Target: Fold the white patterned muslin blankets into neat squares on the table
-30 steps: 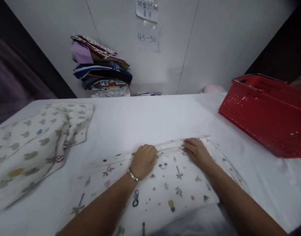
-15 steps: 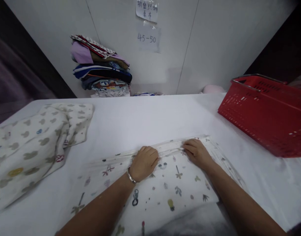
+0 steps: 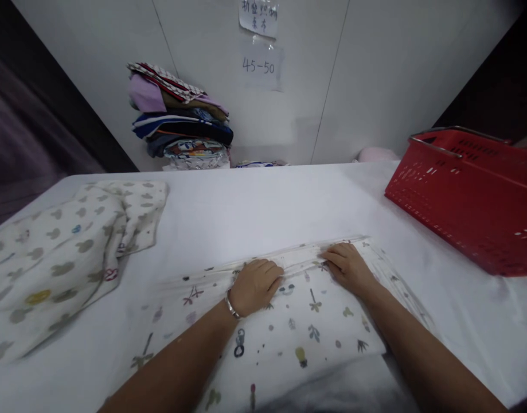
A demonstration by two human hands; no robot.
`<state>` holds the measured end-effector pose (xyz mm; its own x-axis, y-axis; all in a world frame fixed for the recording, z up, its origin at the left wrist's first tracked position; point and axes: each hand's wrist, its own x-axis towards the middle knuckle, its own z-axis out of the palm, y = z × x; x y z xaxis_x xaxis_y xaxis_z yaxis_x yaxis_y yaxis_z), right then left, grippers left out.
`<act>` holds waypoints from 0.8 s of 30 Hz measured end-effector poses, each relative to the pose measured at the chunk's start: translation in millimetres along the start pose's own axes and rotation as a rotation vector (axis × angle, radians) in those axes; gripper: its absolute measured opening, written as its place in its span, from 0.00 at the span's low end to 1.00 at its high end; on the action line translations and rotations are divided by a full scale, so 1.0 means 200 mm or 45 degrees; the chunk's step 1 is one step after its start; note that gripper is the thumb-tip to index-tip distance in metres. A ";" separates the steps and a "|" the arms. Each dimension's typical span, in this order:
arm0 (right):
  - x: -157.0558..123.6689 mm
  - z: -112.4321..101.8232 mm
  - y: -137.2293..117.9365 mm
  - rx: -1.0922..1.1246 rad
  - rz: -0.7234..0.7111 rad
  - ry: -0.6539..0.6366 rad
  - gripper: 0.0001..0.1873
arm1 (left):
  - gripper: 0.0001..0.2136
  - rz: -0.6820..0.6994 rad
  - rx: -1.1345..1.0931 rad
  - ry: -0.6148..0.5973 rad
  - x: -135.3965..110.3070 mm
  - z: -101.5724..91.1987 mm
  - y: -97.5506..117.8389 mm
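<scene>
A white cloth [image 3: 291,324] printed with small plants and figures lies spread in front of me, its far edge gathered into narrow folds. My left hand [image 3: 258,287], with a silver bracelet at the wrist, is closed on that folded edge near its middle. Farther right along the same edge, my right hand [image 3: 346,265] pinches the fabric between thumb and fingers. The fingertips of both hands are partly hidden. The cloth's near part runs down out of view, over something grey and blurred at the bottom.
Another white cloth [image 3: 61,246] with grey-green shapes lies crumpled at the left of the white table [image 3: 263,201]. A red plastic basket [image 3: 465,201] stands at the right. Behind the table's far edge, folded fabrics [image 3: 181,120] are stacked against the wall, beneath paper signs [image 3: 258,63].
The view has shifted slightly, so everything sits a little farther right. Both hands keep nearly the same place on the cloth's folded edge.
</scene>
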<state>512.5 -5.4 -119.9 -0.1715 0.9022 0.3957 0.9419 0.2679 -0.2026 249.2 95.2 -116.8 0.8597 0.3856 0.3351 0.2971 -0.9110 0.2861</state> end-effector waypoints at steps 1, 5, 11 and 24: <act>0.00 0.00 0.00 -0.008 0.003 0.013 0.10 | 0.08 -0.028 0.009 0.016 0.00 0.00 0.00; 0.01 0.00 0.00 -0.044 0.009 0.035 0.09 | 0.07 -0.210 0.050 0.096 0.01 0.00 0.00; 0.00 0.01 0.01 -0.024 -0.001 0.032 0.10 | 0.05 -0.237 0.015 0.073 0.03 0.00 -0.02; 0.02 0.00 -0.01 0.053 0.013 0.084 0.14 | 0.09 -0.042 0.007 0.033 0.02 -0.01 0.00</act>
<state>510.1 -2.0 -118.8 -0.1417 0.8810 0.4514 0.9305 0.2741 -0.2431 251.0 97.0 -114.5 0.8383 0.4191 0.3488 0.3276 -0.8985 0.2923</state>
